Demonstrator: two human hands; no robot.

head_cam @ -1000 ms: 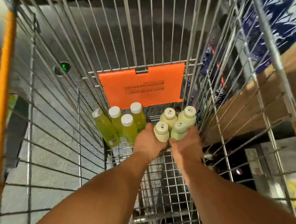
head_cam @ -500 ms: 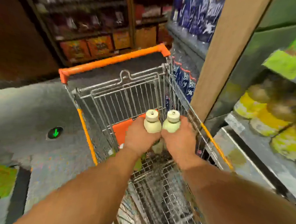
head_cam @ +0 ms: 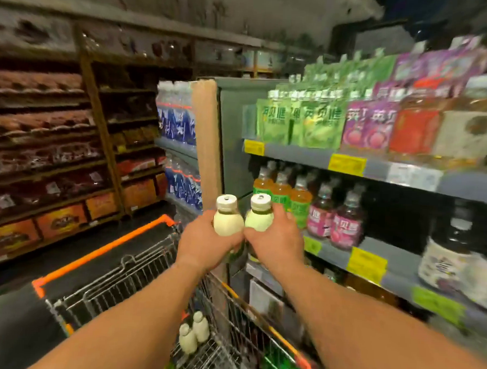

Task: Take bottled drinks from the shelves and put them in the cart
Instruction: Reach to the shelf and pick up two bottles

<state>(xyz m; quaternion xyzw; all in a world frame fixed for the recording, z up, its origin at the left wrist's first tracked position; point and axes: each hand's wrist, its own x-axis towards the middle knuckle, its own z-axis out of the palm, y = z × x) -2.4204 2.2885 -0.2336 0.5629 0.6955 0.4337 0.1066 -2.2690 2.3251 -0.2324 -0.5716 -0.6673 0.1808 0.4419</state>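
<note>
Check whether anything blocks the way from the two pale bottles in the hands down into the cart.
Nothing visible does. The left hand and right hand each hold a pale bottle above the open-topped cart. Two pale bottles in the basket sit low, with bare wire floor beside them.

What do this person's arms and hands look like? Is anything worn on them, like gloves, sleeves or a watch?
Both forearms are bare as far as the picture shows: no sleeve reaches into view. The left hand and right hand wear no gloves, and no watch, bracelet or ring shows on the visible sides. The fingers are partly hidden, so small rings cannot be ruled out.
</note>
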